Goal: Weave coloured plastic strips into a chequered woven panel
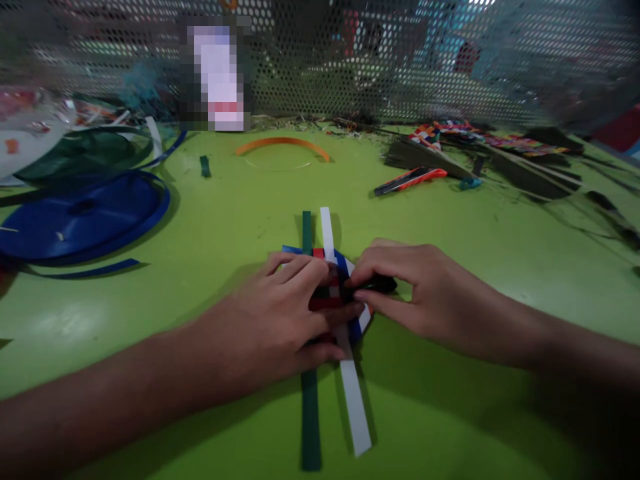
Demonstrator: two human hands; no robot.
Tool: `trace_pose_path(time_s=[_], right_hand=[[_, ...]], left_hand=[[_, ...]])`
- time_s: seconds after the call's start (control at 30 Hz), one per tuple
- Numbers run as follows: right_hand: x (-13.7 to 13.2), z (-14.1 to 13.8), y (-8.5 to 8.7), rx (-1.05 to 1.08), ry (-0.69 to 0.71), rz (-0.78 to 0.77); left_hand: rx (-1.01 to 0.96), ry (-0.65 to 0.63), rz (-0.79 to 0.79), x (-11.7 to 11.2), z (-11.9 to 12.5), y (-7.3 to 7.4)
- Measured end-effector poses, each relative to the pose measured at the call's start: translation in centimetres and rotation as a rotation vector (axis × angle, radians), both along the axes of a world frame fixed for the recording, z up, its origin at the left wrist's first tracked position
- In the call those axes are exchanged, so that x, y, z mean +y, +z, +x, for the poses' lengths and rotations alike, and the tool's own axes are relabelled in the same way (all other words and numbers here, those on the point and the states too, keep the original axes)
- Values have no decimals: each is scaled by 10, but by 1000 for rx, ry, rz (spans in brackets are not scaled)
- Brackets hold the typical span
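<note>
Covering hand: our left hand (293,310), half-spread, lies on the woven piece of red, white and blue flat strips (334,292).
Pinching hand: our right hand (354,289), fingertips nearly together on one flat black strip (384,285).
Woven piece: between our hands, on the glossy lime-green table (225,220).

We see a bare, slim-fingered left hand (287,312) and matching right hand (423,287); the slender left forearm (145,380) and right forearm (545,341) are likewise bare.

Bare left hand (295,310): palm down, thumb and index finger reaching rightward
Bare right hand (423,283): thumb and index fingertips drawn close together
Arms: bare left forearm (125,393), bare right forearm (540,337) slanting inward
</note>
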State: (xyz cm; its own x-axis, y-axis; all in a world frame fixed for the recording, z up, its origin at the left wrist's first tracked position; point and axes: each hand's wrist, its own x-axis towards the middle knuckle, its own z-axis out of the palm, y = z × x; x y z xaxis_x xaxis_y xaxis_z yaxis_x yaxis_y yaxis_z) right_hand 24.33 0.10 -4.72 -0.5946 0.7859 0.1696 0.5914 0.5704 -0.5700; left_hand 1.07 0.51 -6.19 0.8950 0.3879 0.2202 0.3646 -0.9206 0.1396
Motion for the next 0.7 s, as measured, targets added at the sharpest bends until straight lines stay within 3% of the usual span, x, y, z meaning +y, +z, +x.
trace_pose_path(time_s=[0.13,0.3,0.5,0.7], right_hand=[[9,6,-2,-24,149,116],[15,14,4,-78,155,102],[14,14,9,-2,228,53],[13,15,7,-24,264,132]], left_hand=[[-2,9,18,0,1,0],[-6,14,29,0,0,-1],[-25,17,12,-1,0,-1],[-12,22,-4,0,1,-1]])
